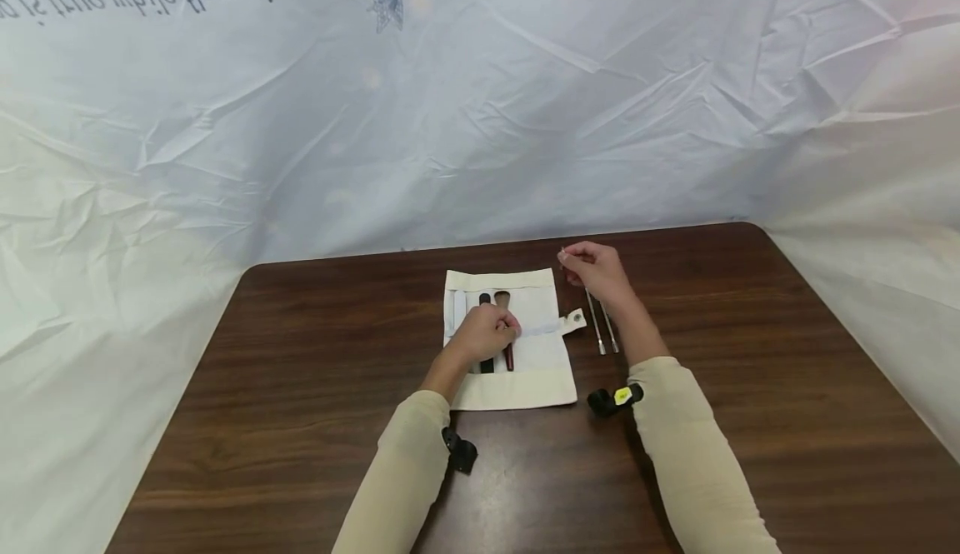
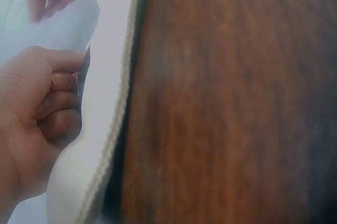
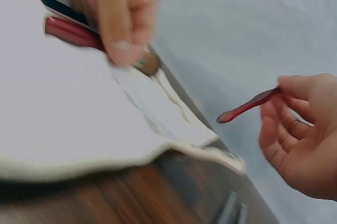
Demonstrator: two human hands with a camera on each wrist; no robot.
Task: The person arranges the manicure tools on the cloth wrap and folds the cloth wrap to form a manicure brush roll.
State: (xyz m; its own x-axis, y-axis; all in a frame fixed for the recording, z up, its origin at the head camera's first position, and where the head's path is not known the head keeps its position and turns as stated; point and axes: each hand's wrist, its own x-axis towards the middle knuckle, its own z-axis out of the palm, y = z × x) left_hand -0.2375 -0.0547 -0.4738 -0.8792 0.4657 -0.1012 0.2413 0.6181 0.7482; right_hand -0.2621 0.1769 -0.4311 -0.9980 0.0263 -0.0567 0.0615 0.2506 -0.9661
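A cream fabric tool roll lies unfolded on the table. My left hand is over its middle, thumb and fingertips pinching the pale elastic band beside a red-handled makeup brush. The fingers partly hide the brush and a black strip-like tool next to it. To the right, my right hand is raised above the table. Between its thumb and fingertips it holds a slim red tool with a flattened, rounded tip, clearest in the right wrist view.
A white flat tool sits in the roll's left side. A snap tab sticks out on the right. Two thin metal sticks lie beside it, under the right forearm. White sheeting hangs behind the brown table.
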